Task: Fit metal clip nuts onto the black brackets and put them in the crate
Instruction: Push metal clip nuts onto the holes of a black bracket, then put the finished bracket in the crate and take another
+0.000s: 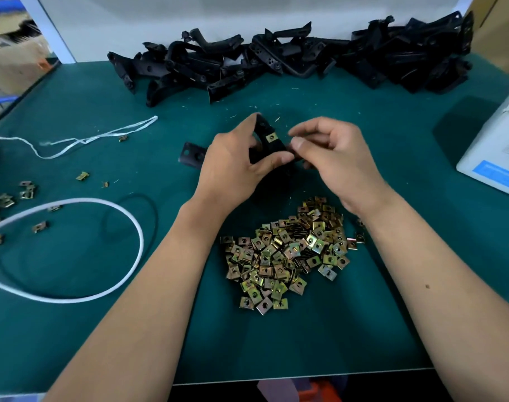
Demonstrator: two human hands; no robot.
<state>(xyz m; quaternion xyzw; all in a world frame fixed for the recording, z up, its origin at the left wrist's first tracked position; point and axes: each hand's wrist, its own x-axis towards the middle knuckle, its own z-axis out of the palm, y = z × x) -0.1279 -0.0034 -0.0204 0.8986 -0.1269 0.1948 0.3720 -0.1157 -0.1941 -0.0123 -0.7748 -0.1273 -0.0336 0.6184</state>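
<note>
**Bracket held over the mat, one clip nut seated**

Both hands are raised over the middle of the green mat (363, 285), just beyond the heap of loose clip nuts (288, 256).

Left hand (233, 166): fingers and thumb curled round a black bracket (269, 146), index finger over its far upper end, thumb pressed across its lower face. The bracket stands roughly upright in the grip, tilted a little to the left at the top.

A brass-coloured clip nut (271, 137) sits on the bracket's right edge, hole facing the camera.

Right hand (331, 158): fingers curled, thumb tip meeting the bracket's lower right end just beside the left thumb. It pinches there; whether a second nut lies under the fingertips cannot be told, the spot is hidden.

A flat black plate with holes (191, 155) shows just left of the left hand; whether it belongs to the held bracket cannot be told.

Far side of the mat: a long pile of black brackets (291, 59), running left to right against the white back panel (189, 18).

Left side: a white cord (137, 227) looped on the mat, a thin black loop (153, 210) lying inside its right bend, a frayed white string (96, 137) further off. Scattered clip nuts (27, 190) lie near the left edge, several apart from one another.

Right edge: a white box with a blue stripe (494, 158), partly out of view. Far left, beyond the mat, a cardboard carton (15, 68).
</note>
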